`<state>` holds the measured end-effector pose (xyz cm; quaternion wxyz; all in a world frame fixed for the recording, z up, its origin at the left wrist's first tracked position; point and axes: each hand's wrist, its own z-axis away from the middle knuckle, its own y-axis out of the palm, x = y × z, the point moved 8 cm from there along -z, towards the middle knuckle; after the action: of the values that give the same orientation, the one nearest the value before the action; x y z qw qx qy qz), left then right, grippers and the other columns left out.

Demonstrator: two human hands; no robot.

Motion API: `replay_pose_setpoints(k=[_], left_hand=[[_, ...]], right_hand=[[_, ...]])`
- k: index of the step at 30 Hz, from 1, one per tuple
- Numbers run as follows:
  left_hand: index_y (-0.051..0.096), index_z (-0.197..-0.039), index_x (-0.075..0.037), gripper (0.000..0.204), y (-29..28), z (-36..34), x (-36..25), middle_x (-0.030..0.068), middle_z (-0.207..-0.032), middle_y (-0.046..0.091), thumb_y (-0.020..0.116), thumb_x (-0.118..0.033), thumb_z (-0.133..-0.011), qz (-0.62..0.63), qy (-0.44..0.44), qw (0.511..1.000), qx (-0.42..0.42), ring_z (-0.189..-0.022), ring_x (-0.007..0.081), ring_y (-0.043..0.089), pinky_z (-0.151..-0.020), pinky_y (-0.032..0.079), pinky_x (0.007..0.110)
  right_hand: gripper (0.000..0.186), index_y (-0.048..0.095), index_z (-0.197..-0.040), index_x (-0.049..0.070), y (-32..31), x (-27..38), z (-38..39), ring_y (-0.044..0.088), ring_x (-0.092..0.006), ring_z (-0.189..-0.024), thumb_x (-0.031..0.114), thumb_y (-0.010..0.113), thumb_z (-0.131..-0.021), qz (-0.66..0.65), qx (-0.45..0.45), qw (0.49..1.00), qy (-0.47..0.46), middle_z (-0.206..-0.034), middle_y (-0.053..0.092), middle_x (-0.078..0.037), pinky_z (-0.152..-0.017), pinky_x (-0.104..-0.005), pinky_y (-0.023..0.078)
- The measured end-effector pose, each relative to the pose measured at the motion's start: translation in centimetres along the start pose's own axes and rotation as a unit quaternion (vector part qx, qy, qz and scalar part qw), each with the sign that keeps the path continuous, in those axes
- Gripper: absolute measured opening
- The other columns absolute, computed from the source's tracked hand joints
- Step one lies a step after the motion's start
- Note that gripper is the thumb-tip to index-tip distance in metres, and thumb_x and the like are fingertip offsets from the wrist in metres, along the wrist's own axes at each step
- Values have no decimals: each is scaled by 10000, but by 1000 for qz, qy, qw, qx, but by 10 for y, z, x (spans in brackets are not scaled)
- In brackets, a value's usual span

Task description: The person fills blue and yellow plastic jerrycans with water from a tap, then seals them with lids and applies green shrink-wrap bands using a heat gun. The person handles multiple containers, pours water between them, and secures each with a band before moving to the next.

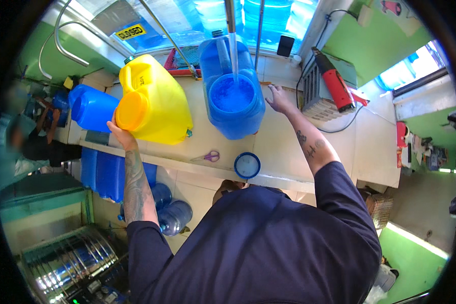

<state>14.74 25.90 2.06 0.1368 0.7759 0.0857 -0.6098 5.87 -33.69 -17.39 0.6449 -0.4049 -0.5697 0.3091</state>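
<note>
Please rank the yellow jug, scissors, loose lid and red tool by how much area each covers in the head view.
1. Yellow jug
2. Red tool
3. Loose lid
4. Scissors, slender, covering the least

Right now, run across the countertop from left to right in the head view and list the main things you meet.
Blue container → yellow jug → open blue jug → right hand → red-and-black heat gun.
</note>
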Motion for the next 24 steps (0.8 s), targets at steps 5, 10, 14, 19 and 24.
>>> replay_pose_setpoints(k=[5, 10, 14, 19, 24], left_hand=[[619, -1340, 18, 714, -6, -5, 3, 131, -1326, 651, 206, -512, -1099, -22, 17, 1000, -12, -1221, 273, 601, -1087, 445, 383], [613, -1339, 34, 718, -9, -5, 7, 142, -1332, 649, 209, -508, -1098, -14, 10, 1000, -22, -1226, 284, 606, -1077, 458, 388], [616, -1346, 37, 707, -12, -4, 6, 150, -1325, 656, 214, -490, -1099, -25, 13, 999, -43, -1216, 290, 614, -1071, 462, 383], [642, -1317, 31, 701, -11, -2, -2, 144, -1303, 670, 221, -484, -1098, -78, 41, 996, -32, -1186, 279, 624, -1058, 463, 375], [663, -1297, 17, 700, -9, -1, -1, 132, -1286, 681, 224, -490, -1095, -58, 21, 997, -48, -1172, 277, 627, -1054, 464, 372]], right_hand=[[899, 231, -1637, 146, 17, -29, -47, 409, -433, -1447, 352, 702, -899, 83, 38, 991, 98, -1654, 264, -251, -1191, -506, 378], [958, 182, -1634, 45, 35, -41, -61, 392, -435, -1464, 391, 712, -914, 96, 154, 981, 74, -1644, 238, -308, -1204, -463, 365], [982, 176, -1623, 0, 52, -51, -65, 397, -440, -1456, 384, 708, -892, 80, 180, 976, 87, -1636, 276, -290, -1203, -469, 371], [908, 267, -1584, -6, 72, -57, -76, 450, -439, -1411, 367, 711, -886, 91, 121, 986, 62, -1575, 377, -269, -1175, -480, 406], [789, 403, -1519, 39, 65, -40, -94, 509, -427, -1361, 366, 734, -882, 129, 139, 982, 19, -1503, 458, -230, -1127, -504, 450]])
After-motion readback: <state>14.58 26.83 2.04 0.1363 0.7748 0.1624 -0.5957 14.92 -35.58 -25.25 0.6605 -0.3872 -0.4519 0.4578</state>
